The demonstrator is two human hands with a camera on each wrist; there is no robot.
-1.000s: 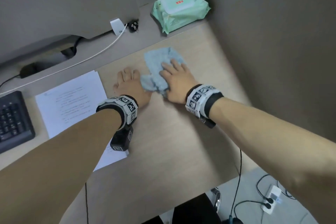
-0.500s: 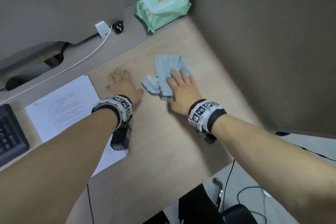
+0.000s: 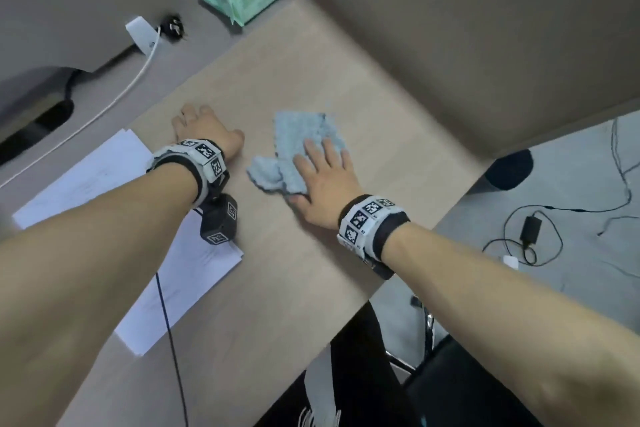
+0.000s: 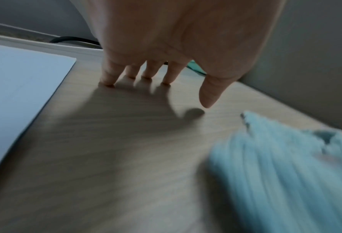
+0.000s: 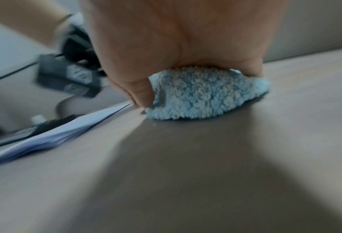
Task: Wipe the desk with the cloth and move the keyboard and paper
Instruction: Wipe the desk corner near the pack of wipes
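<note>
Right hand flat on cloth, left hand braced on desk.
Left to right: paper (image 3: 104,184) under left forearm; left hand (image 3: 204,132) holds nothing, and only the left wrist view shows its straight fingertips (image 4: 108,82) touching desk (image 3: 277,270); right hand (image 3: 325,180) presses blue cloth (image 3: 304,139), fingers extended; right wrist view shows cloth bunched under palm.

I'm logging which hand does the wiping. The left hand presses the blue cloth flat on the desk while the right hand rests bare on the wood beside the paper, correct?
Not quite: the hands are swapped. In the head view the right hand presses the blue cloth flat on the desk, while the left hand rests bare on the wood beside the paper.
</note>
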